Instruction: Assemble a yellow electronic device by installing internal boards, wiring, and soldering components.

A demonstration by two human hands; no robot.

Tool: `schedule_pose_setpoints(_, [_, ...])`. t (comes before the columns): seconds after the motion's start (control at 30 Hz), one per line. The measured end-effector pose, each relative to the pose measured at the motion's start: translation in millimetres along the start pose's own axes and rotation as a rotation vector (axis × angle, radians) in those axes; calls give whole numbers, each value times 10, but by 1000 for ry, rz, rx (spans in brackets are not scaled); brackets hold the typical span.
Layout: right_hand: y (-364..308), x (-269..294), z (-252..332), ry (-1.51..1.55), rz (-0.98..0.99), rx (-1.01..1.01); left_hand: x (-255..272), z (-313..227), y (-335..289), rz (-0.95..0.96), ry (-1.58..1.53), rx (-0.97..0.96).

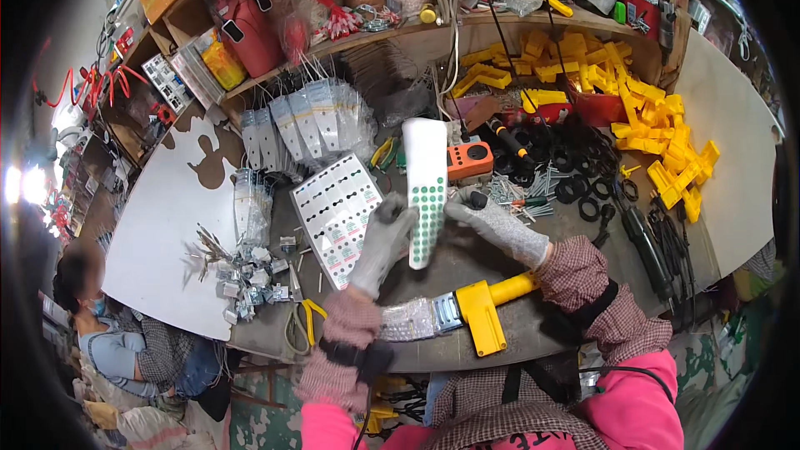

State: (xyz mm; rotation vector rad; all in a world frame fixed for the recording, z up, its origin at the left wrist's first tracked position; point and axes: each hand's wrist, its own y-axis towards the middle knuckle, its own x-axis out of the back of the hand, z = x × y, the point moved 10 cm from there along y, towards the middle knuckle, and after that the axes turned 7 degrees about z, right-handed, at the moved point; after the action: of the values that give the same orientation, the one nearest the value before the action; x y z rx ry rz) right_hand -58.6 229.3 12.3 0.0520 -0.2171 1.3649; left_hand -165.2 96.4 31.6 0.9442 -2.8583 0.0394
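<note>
A long white sheet with rows of round green stickers [428, 192] stands between my two grey-gloved hands above the bench. My left hand [386, 243] is closed on its left edge. At the right edge, my right hand [498, 222] has its fingers bent in a pinch against the sheet; the fingertips are too small to make out fully. Below the hands lies a yellow plastic tool body with a round handle [482, 317], joined to a part in clear bubbly wrapping [414, 319]. Left of my left hand is a white sheet of printed labels [337, 208].
Yellow-handled scissors [310, 321] and small metal parts [248, 283] lie at left. Wrapped parts [308, 121] stand behind. An orange box [469, 160], screws [533, 185], black rings [583, 192] and yellow plastic parts [683, 162] fill the right. A person [137, 342] sits far left.
</note>
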Motion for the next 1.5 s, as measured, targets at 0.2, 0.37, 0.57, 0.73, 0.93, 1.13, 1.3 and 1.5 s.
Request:
schedule_pose_setpoints(0.2, [-370,-198,673,453,-200,457,-88,-291,-595,-19,-166,-103])
schedule_pose_setpoints(0.37, [-513,-368,983,-144,-239,441,-32,-317,-710,-132,-218,-34])
schedule_pose_setpoints(0.57, [-729,-502,1336,-960,-508,721,-73,-475,-736,-271,-159,-279])
schedule_pose_setpoints(0.73, [-641,-555,1324,-1070,-519,718,-80,-657,-716,-320,557,-338])
schedule_pose_setpoints(0.93, [-266,-263,995,-603,-515,590,70,-328,-388,-210,505,-201])
schedule_pose_setpoints(1.13, [-552,-52,772,-397,-403,504,654,-170,-398,-623,1104,-413])
schedule_pose_setpoints(1.3, [-1635,-212,414,-1002,-305,323,-699,131,-1389,444,968,-209])
schedule_pose_setpoints(1.5, [-2248,-92,194,-809,128,340,-757,45,-1616,351,971,-98])
